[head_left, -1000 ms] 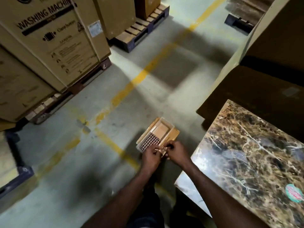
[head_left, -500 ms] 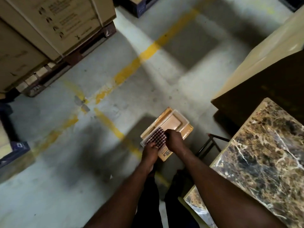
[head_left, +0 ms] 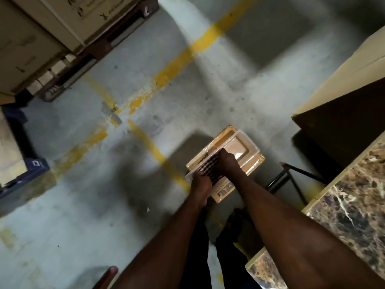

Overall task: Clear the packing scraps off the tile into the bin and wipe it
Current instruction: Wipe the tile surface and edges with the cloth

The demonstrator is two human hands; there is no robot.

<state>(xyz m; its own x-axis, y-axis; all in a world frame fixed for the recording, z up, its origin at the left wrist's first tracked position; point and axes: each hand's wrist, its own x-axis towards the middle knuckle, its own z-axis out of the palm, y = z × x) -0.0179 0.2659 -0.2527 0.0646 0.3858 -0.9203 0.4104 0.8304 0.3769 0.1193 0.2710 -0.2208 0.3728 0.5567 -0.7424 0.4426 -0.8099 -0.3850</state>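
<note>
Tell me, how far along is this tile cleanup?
Done: the visible part of the marble tile shows no scraps. In hand: both hands, left hand and right hand, hold the plastic-and-card packaging with a checkered cloth over the floor. Left: no bin is in view, so binning the packaging and wiping the tile look not yet done.

Two bare forearms, no sleeves, dark trousers (head_left: 200, 257) below

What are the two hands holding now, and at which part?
Both hands, left hand and right hand, hold the yellow blister pack with the checkered cloth at its near end.
</note>
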